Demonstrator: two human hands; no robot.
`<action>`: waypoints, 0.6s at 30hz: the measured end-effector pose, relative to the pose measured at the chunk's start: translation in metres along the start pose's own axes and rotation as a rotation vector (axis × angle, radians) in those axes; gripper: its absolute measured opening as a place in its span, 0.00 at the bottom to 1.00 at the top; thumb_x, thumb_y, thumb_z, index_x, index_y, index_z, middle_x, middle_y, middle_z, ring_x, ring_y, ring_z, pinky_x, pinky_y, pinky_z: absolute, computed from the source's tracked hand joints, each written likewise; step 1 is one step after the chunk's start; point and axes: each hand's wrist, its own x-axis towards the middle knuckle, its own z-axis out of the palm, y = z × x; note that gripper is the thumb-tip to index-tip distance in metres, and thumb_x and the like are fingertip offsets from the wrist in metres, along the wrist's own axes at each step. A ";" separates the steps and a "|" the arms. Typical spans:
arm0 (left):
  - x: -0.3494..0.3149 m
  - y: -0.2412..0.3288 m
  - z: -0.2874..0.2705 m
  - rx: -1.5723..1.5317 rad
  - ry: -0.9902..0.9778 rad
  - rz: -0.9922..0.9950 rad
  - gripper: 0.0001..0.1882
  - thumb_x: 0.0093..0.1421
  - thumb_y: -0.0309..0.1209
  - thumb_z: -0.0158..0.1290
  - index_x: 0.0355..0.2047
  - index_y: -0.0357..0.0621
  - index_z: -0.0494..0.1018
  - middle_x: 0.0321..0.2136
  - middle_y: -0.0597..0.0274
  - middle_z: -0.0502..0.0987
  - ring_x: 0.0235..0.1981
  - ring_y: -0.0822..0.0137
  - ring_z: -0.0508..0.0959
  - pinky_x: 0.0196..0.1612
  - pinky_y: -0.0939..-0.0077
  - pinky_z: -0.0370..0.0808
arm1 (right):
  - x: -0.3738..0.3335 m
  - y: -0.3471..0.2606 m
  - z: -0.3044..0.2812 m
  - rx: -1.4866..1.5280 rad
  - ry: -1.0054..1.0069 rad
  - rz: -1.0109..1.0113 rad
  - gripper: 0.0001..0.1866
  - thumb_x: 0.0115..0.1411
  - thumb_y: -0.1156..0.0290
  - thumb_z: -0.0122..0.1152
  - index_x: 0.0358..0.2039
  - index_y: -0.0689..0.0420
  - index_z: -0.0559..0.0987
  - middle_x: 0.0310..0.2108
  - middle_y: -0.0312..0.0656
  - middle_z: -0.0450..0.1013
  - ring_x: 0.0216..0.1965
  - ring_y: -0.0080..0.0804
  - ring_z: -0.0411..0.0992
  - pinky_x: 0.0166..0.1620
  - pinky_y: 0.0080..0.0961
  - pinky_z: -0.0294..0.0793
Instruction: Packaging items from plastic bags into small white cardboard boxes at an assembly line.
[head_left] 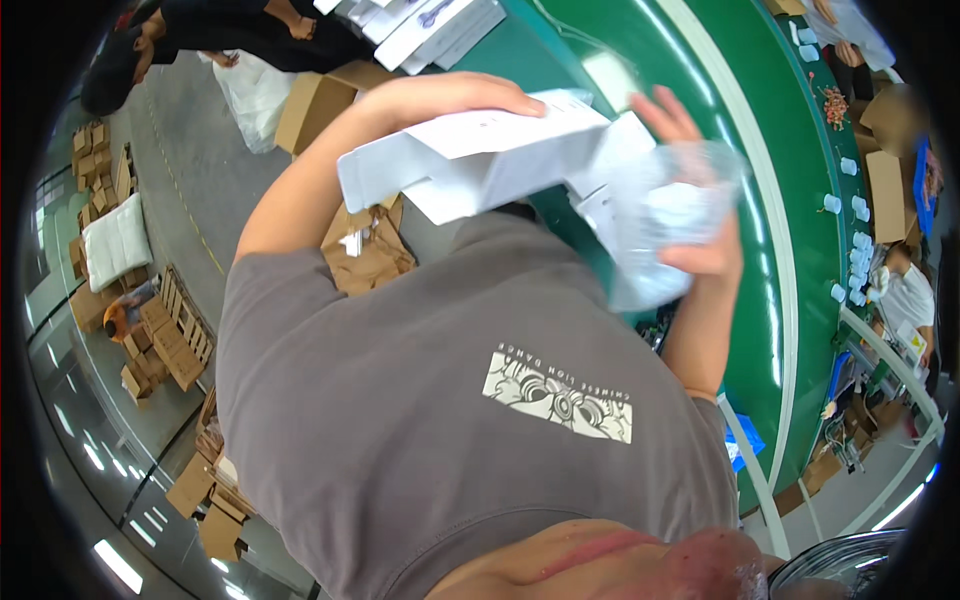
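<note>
My left hand (490,95) grips an unfolded white carton (535,165) along its upper side. The carton lies sideways with its end flaps standing open, and its inside is partly visible. My right hand (715,250) holds a clear plastic bag (640,265) between thumb and fingers, close to the carton's right end. Something pale and whitish shows through the bag, but its kind cannot be made out. White card flaps lie between bag and carton. Part of my right hand is covered by the shiny plastic.
A long green conveyor belt (700,40) runs along the right, with small light-blue items (860,255) beyond it. White boxes (440,30) are stacked at the top. An open brown carton (310,110) stands at left. Other people work at the upper left and right.
</note>
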 end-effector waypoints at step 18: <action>0.010 -0.038 0.172 -0.583 0.844 0.842 0.22 0.64 0.36 0.48 0.53 0.34 0.63 0.49 0.50 0.70 0.48 0.65 0.72 0.54 0.70 0.69 | -0.103 -0.018 0.112 0.002 0.529 0.438 0.33 0.49 0.68 0.74 0.54 0.63 0.73 0.46 0.42 0.76 0.47 0.30 0.73 0.51 0.30 0.72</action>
